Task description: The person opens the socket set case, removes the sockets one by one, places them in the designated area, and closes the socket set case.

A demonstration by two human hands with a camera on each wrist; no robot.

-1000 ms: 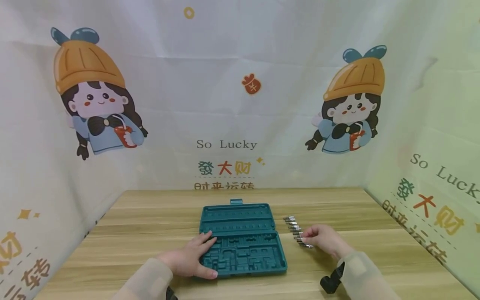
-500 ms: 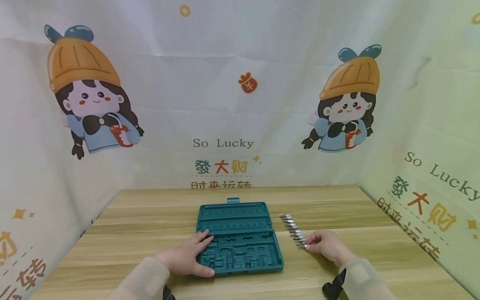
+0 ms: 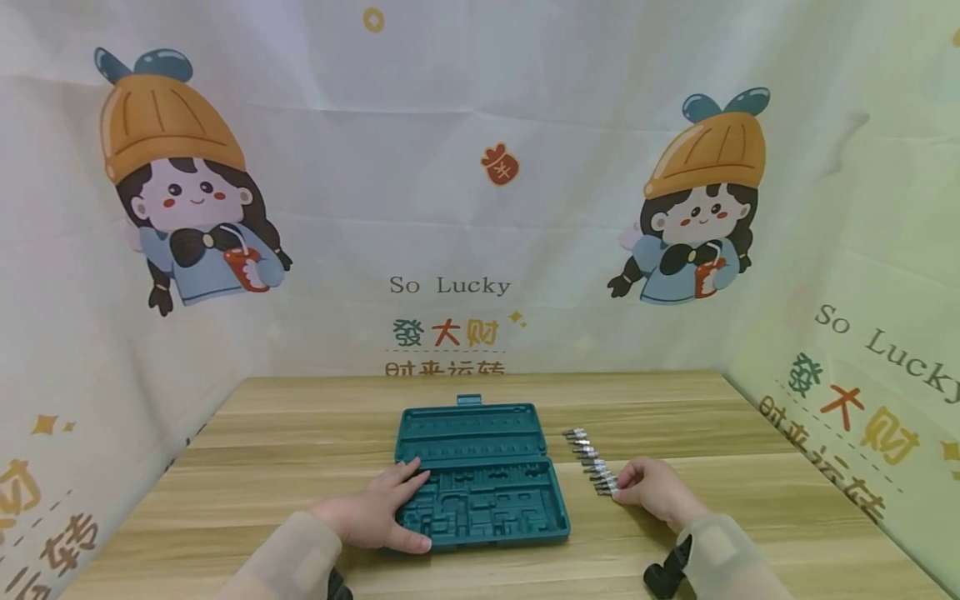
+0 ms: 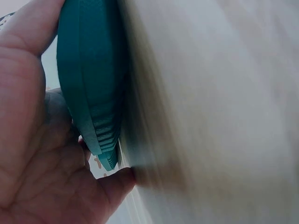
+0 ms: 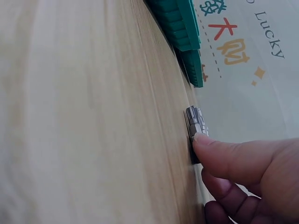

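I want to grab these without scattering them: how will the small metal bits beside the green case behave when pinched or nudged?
The metal bits look round-bodied and shiny, so probably prone to rolling and slippery in a pinch. They lie close in a row, so nudging one likely disturbs its neighbours. The right hand touches the nearest one; being small steel, they are probably rigid and dense.

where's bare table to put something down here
Free: the wood left of the teal case, the strip behind it up to the backdrop, and the table right of the row of metal bits. Crowded: between case and bits, where the right hand works.
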